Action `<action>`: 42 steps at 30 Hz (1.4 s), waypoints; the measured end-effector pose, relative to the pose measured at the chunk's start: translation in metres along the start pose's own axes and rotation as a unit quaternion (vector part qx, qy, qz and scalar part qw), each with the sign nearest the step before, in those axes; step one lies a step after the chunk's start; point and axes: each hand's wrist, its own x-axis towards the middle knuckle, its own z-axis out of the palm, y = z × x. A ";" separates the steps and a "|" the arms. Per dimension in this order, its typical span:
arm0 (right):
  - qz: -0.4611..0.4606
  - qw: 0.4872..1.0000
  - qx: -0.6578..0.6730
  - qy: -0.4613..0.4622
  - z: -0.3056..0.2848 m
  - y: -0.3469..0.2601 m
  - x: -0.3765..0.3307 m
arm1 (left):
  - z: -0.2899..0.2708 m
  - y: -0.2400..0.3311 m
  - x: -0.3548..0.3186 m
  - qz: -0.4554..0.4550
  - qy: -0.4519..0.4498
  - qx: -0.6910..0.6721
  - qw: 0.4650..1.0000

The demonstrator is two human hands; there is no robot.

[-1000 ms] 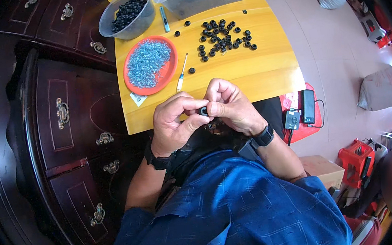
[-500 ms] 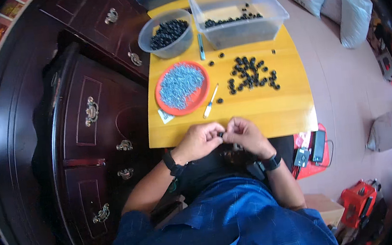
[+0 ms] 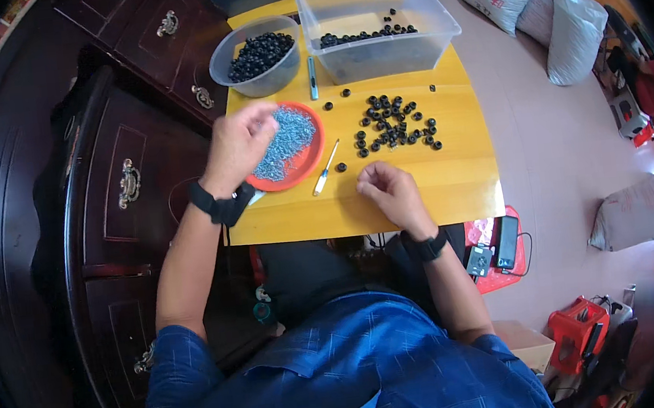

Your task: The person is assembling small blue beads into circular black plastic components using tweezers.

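Firstly, head view: one left hand point(image 3: 240, 151), above the left part of a red round plate point(image 3: 319, 147), fingers bent and blurred by motion; whether they grip anything cannot be made out, nor whether they touch the contents. One right hand point(image 3: 392, 195), near the front edge of a yellow wooden table point(image 3: 446, 195), fingers curled in toward the thumb; anything pinched between them is hidden. Small bluish metallic pieces point(image 3: 288, 138), many, heaped in the plate, a bare patch showing at its lower right. One slim tool with a white handle and thin shaft point(image 3: 326, 169), lying slantwise just right of the plate. Black ring-shaped pieces point(image 3: 390, 120), several dozen, in a loose cluster on the table beyond the right hand; one single black piece point(image 3: 341, 167) apart from them, between slim tool and cluster. One slim teal tool point(image 3: 312, 78), lying lengthwise beyond the plate. One round translucent tub point(image 3: 270, 84), far left, holding a mound of black pieces; beside it, one rectangular translucent bin point(image 3: 388, 60), black pieces gathered along its near side. Dark wristbands, two: left point(image 3: 218, 207), right point(image 3: 425, 246). One dark wooden cabinet point(image 3: 124, 229) with ornate metal handles, at left. Pale filled sacks point(image 3: 577, 38), several, on the floor at right; one cardboard box point(image 3: 519, 343), lower right, beside a red-framed object point(image 3: 576, 333)
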 end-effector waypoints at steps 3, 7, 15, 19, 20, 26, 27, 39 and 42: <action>-0.034 0.989 -0.139 0.037 0.005 -0.017 0.020 | 0.026 0.010 -0.042 -0.024 -0.090 -0.056 0.994; -0.065 0.947 -0.312 0.037 0.021 -0.020 0.038 | 0.053 0.006 -0.090 -0.135 -0.150 -0.106 0.974; -0.064 0.918 -0.391 0.019 0.018 -0.012 0.029 | 0.061 0.019 -0.084 -0.116 -0.111 -0.168 0.973; 0.018 0.992 -0.122 0.027 -0.011 -0.006 0.000 | 0.080 0.048 -0.048 0.014 -0.096 -0.042 0.994; 0.049 0.997 0.061 0.029 -0.019 -0.003 -0.010 | 0.094 0.047 -0.042 0.025 -0.087 -0.043 0.995; 0.075 0.930 0.353 0.067 -0.059 -0.005 -0.046 | 0.167 0.049 -0.019 0.075 -0.107 0.084 0.988; 0.064 0.907 0.409 0.080 -0.061 -0.004 -0.048 | 0.174 0.049 -0.018 0.077 -0.107 0.084 0.988; 0.050 0.882 0.461 0.082 -0.063 0.005 -0.045 | 0.198 0.049 -0.002 0.085 -0.116 0.181 0.973; 0.064 0.889 0.445 0.088 -0.063 0.004 -0.044 | 0.198 0.050 -0.002 0.072 -0.115 0.195 0.971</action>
